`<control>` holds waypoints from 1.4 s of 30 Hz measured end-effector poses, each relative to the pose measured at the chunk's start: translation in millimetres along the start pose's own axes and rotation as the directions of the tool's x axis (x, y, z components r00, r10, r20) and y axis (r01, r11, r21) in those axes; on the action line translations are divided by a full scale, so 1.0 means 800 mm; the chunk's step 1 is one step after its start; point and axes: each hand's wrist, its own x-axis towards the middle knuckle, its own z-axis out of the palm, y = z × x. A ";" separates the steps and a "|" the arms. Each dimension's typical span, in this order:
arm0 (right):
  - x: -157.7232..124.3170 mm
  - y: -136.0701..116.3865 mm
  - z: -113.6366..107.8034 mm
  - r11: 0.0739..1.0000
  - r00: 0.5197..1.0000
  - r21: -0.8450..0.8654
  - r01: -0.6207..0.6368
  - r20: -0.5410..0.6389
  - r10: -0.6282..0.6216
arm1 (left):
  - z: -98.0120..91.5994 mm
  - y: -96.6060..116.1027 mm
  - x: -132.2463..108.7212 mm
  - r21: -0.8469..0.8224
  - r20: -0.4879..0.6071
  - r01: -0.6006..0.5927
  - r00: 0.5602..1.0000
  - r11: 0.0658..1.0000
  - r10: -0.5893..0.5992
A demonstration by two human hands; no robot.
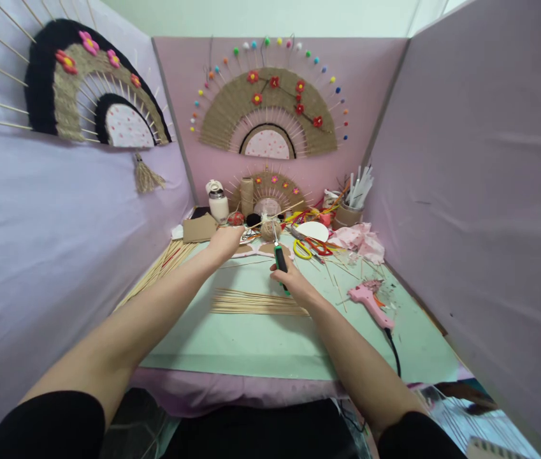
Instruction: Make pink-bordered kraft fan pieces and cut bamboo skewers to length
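Out over the middle of the table, my left hand [228, 242] is closed on a thin wooden stick [289, 208], which points up to the right. My right hand [294, 278] grips pliers [280, 259] with black and green handles. Their metal tip reaches up near the stick; whether it touches cannot be made out. Behind the tip sits a ball of brown twine [271, 229]. A row of wooden sticks [260, 302] lies side by side on the green tabletop [246, 341], just below my hands.
Yellow-handled scissors [302, 249] and red-handled scissors [318, 247] lie right of the pliers. A pink glue gun [371, 306] with a black cord rests at right. More sticks [162, 268] lie left, near cardboard [199, 228]. Decorated fans [270, 108] hang on the partition walls.
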 end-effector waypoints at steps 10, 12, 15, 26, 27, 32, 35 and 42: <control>0.015 0.019 -0.005 0.976 0.989 0.160 -0.146 -0.011 0.150 | -0.009 0.021 0.016 0.072 0.022 -0.061 0.998 0.996 0.060; 0.016 0.020 -0.005 0.975 0.988 0.166 -0.150 -0.009 0.153 | -0.011 0.025 0.016 0.074 0.016 -0.064 0.998 0.995 0.063; 0.016 0.023 -0.006 0.979 0.989 0.141 -0.147 -0.010 0.149 | -0.014 0.029 0.015 0.086 0.024 -0.075 0.997 0.994 0.073; 0.016 0.028 -0.009 0.978 0.985 0.114 -0.172 0.002 0.173 | -0.023 0.041 0.007 0.197 0.114 -0.097 0.991 0.976 0.075; 0.016 0.027 -0.008 0.977 0.984 0.119 -0.177 -0.001 0.178 | -0.023 0.042 0.007 0.199 0.114 -0.094 0.991 0.976 0.072; 0.015 0.026 -0.007 0.973 0.981 0.130 -0.190 -0.008 0.192 | -0.020 0.049 0.004 0.204 0.120 -0.068 0.992 0.977 0.044; 0.015 0.024 -0.006 0.974 0.982 0.129 -0.186 -0.006 0.189 | -0.023 0.055 0.000 0.208 0.126 -0.054 0.992 0.977 0.028; 0.013 0.022 -0.004 0.969 0.980 0.143 -0.200 0.003 0.201 | -0.028 0.064 -0.004 0.220 0.136 -0.027 0.991 0.975 -0.003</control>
